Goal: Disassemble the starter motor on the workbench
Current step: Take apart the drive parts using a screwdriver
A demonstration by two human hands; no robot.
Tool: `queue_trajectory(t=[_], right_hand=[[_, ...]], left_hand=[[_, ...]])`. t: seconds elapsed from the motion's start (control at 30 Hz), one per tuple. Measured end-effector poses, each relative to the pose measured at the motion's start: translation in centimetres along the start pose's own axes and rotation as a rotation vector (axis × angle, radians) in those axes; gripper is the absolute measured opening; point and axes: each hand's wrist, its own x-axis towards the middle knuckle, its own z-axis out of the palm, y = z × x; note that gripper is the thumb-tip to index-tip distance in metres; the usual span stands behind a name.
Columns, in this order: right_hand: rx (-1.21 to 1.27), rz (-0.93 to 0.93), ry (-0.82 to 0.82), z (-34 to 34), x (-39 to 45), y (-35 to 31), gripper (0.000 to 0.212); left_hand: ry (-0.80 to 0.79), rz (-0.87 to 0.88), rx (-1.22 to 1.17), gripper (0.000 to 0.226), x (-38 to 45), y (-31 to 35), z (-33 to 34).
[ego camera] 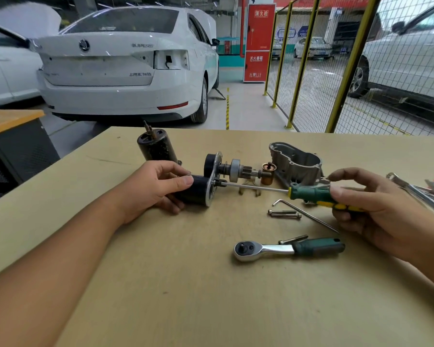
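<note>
The starter motor lies partly taken apart on the workbench. My left hand grips its black solenoid, which is joined to a metal plate carrying the pinion shaft. My right hand holds a green and yellow screwdriver; its tip rests at a screw on the plate. A black motor housing lies behind my left hand. The aluminium nose housing and a copper plunger sit to the right of the shaft.
In front of the screwdriver lie a hex key, two long bolts, a ratchet wrench and a shift fork. More tools crowd the right edge. A white car stands beyond the bench.
</note>
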Motion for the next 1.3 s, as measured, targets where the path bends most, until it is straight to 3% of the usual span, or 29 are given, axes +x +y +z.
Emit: queue_trajectory(t=[0.1,0.2,0.3,0.4,0.57,0.87,1.1,1.2,1.3], right_hand=[[0.106,-0.016,0.015,0.1,0.2,0.2,0.042],[0.03,0.008,0.002,0.6,-0.1,0.0,0.032],[-0.079,0.043,0.041,0.4,-0.1,-0.2,0.035],[-0.027,0.012,0.018,0.1,0.1,-0.1,0.026],[0.045,-0.011,0.003,-0.1,0.1,0.2,0.052],[-0.075,0.015,0.03,0.2,0.1,-0.1,0.03],[0.094,-0.031,0.016,-0.4,0.4,0.5,0.041],[0.009,0.011,-0.007,0.2,0.0,0.0,0.029],[-0.065,0.047,0.026,0.0,0.0,-0.2,0.035]], left_hand=[[-0.01,-0.002,0.006,0.024,0.0,0.0,0.0],[-0.006,-0.005,0.001,0.027,0.0,0.0,0.0],[-0.005,-0.004,0.0,0.028,0.0,0.0,0.0],[-0.002,-0.007,0.003,0.033,0.0,0.1,0.1],[0.0,-0.013,0.007,0.036,0.0,0.1,0.1],[0.006,-0.02,0.005,0.038,0.0,0.2,0.2],[0.011,-0.023,0.005,0.038,0.0,0.2,0.2],[0.013,-0.023,0.004,0.038,0.0,0.2,0.2],[0.011,-0.027,0.006,0.039,0.0,0.2,0.1]])
